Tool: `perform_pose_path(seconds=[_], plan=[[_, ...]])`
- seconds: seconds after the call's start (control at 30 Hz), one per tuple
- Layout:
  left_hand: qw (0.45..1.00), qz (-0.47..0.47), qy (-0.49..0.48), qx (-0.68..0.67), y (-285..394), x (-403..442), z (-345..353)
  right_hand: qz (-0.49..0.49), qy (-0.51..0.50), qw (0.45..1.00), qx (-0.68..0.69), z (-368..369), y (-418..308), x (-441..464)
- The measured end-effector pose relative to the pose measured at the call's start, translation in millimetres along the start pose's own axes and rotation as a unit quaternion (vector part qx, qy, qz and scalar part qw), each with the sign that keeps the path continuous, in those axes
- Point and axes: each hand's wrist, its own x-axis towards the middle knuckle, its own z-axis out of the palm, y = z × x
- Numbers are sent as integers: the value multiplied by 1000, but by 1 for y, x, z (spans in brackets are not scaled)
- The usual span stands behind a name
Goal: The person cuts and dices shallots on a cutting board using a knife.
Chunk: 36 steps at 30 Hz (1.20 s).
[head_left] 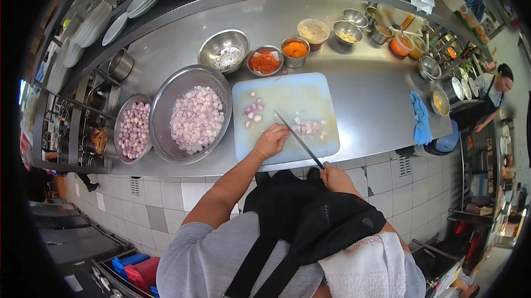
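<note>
My right hand (334,178) is wrapped round the handle of a knife (299,140), its blade slanting up and left over the cutting board (282,89). Beside the blade, my left hand (271,141) presses down on the board with curled fingers; what lies under them is hidden. Cut shallot pieces (307,127) lie just right of the blade. Several whole peeled shallots (254,111) sit on the board's left part. Left of the board, a large steel bowl (157,126) holds many cut shallots (196,119), and a smaller one beside it holds whole shallots (134,131).
Behind the board stand a bowl of red shreds (265,61), an orange-filled container (295,49), a steel bowl (208,50) and a tub (313,33). A blue cloth (421,119) hangs at the counter's right edge. Another person (492,90) stands far right.
</note>
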Motion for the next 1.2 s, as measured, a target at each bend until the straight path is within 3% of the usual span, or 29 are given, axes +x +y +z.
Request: perform_pose_path(seconds=[0.13,0.17,0.3,0.57,0.77,0.83,0.9,1.07,1.2], plan=[[1000,0,11,12,-8,-4,9,-46,13,998,36,61,48,33],[1000,-3,21,6,0,0,9,-76,15,997,26,62,50,40],[1000,14,24,-12,8,3,17,-8,-34,995,90,17,34,27],[999,30,-5,-12,11,8,18,-29,24,990,132,28,42,7],[1000,-2,-10,11,9,3,20,-20,22,989,147,49,47,10],[988,-142,-26,-54,8,6,25,2,0,989,145,27,31,-8],[991,-127,-21,-40,9,7,26,5,10,990,138,36,31,-10],[976,-209,-29,-58,10,3,32,32,24,990,138,40,29,-13],[989,-139,-6,-49,8,-2,29,26,23,991,128,33,24,-18]])
